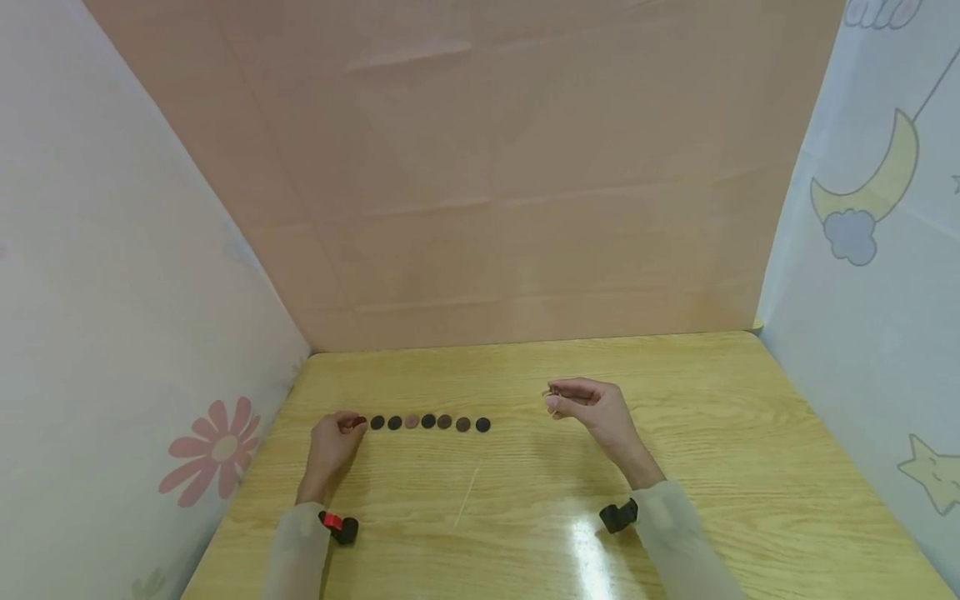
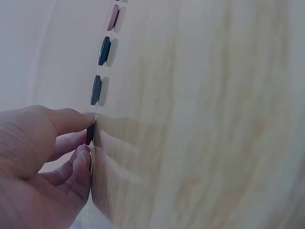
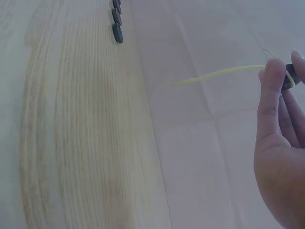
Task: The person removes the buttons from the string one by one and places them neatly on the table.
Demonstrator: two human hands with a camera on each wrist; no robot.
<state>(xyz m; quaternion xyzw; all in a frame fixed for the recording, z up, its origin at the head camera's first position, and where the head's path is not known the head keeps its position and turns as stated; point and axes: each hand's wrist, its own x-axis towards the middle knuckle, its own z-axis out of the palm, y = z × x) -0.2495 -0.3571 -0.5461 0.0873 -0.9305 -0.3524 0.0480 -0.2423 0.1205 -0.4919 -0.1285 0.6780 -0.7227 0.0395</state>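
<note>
A row of small round discs, some black and some reddish brown, runs across the table. At its left end my left hand pinches a dark red disc, which stays at the table surface. To the right of the row, my right hand is raised above the table. Between its fingertips it holds a small dark piece and a thin yellow strand, whose free end sticks out past the fingers. The dark piece is partly hidden by the fingers, so its exact kind cannot be told.
A thin pale strand lies on the wooden table in front of the row. A pinkish-brown sheet stands along the back edge, with patterned white sheets on the left and right.
</note>
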